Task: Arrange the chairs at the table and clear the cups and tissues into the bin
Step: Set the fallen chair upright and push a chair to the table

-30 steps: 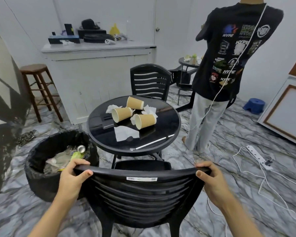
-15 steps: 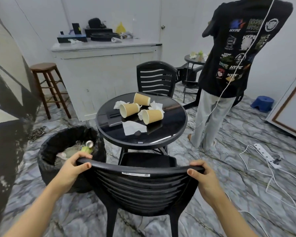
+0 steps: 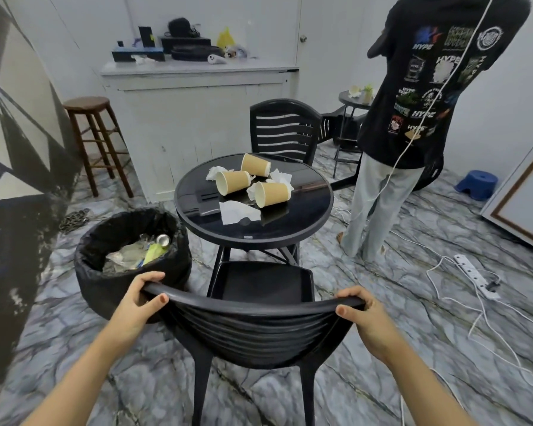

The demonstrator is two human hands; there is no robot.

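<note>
Left hand [image 3: 136, 305] and right hand [image 3: 365, 315] grip the black plastic chair [image 3: 253, 327] by its top rail, fingers curled over. Its seat front meets the round desk [image 3: 302, 222] rim; the bin [image 3: 130, 253] stands just left. Three paper cups [image 3: 271, 193] lie among tissues [image 3: 239, 212]. The bystander's shirt [image 3: 425, 87] reads "HYPE"; bare floor lies right.

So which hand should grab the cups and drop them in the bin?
Probably the left hand. The bin stands on the left, beside the table, right in front of that hand. The three cups lie mid-table. Both hands now grip the chair, the right hand far from the bin.
</note>
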